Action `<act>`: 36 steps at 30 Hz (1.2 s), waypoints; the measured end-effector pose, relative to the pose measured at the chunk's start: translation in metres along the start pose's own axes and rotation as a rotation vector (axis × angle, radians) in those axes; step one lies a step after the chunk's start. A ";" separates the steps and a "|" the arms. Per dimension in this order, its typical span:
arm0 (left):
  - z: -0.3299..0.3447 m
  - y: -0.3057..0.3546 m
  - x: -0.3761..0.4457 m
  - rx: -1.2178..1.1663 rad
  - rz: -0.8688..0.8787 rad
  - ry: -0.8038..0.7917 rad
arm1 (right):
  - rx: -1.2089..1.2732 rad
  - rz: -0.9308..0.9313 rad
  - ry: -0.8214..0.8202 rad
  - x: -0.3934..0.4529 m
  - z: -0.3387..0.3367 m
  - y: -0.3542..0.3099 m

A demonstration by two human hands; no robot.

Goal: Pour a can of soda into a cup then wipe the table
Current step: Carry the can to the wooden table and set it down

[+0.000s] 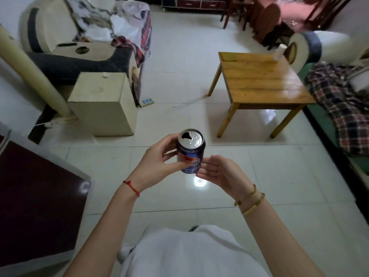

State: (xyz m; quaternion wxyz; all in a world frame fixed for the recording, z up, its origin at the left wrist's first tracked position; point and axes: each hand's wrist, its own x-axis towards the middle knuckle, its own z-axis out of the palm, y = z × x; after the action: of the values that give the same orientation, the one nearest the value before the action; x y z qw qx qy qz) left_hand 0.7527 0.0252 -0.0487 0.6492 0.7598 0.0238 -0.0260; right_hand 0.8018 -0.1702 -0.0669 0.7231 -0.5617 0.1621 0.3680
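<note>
Our left hand [159,158] grips the opened soda can [190,151] upright; our right hand [216,172] lies wide, fingertips touching its base.

Beyond your fingertips and to their right, you see a wooden table [259,80] standing on the white tiled floor [179,108], with a white cup [279,51] at its far edge.

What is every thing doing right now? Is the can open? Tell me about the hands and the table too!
Blue aluminium soda can: opened, held upright above the floor.
Left hand: grips the can's side.
Right hand: open, fingertips touching the can's base.
Small wooden table: standing across the room.
White paper cup: upright at the table's far edge.
</note>
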 end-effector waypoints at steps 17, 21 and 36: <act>0.190 0.026 0.193 0.156 0.094 -0.463 | 0.279 -0.075 0.311 0.021 -0.211 -0.081; 0.227 0.031 0.250 0.156 0.116 -0.520 | 0.335 -0.093 0.362 0.044 -0.252 -0.113; 0.342 0.077 0.483 0.124 0.175 -0.549 | 0.375 -0.150 0.433 0.154 -0.399 -0.293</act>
State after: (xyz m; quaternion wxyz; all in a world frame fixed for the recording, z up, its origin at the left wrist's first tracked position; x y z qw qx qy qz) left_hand 1.2369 -0.3231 -0.0597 0.5834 0.7618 -0.2199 -0.1761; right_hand 1.1870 -0.5172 -0.0897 0.7880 -0.4942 0.3356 0.1488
